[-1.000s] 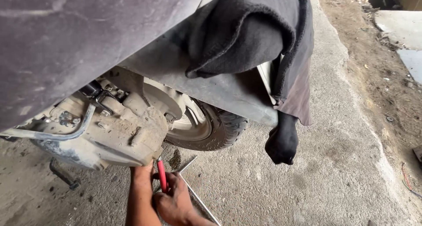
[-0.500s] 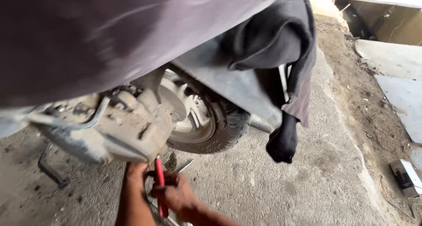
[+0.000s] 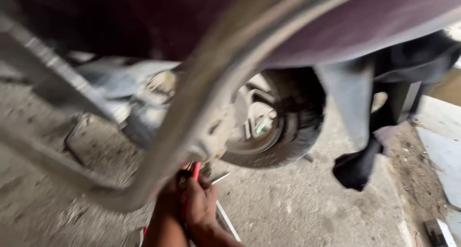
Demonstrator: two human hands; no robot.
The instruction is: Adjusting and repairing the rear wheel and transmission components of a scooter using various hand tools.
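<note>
Both my hands reach up under the scooter's engine casing [image 3: 216, 127], close together at the bottom middle of the view. My right hand [image 3: 200, 203] is wrapped around a red-handled tool [image 3: 196, 170] that points up at the casing's underside. My left hand [image 3: 168, 199] sits right beside it, partly hidden behind a blurred metal bar [image 3: 201, 98]; what it grips cannot be made out. The rear wheel [image 3: 283, 127] is just right of the hands.
A dark cloth [image 3: 365, 160] hangs from the scooter body at the right. A thin metal strip [image 3: 225, 218] lies on the concrete floor by my wrists. A concrete slab [image 3: 442, 151] and a small box [image 3: 439, 232] sit at the far right.
The view has swung down and left, bringing a blurred bar across the front. My hands stay under the casing with the red tool, raised a little closer to it.
</note>
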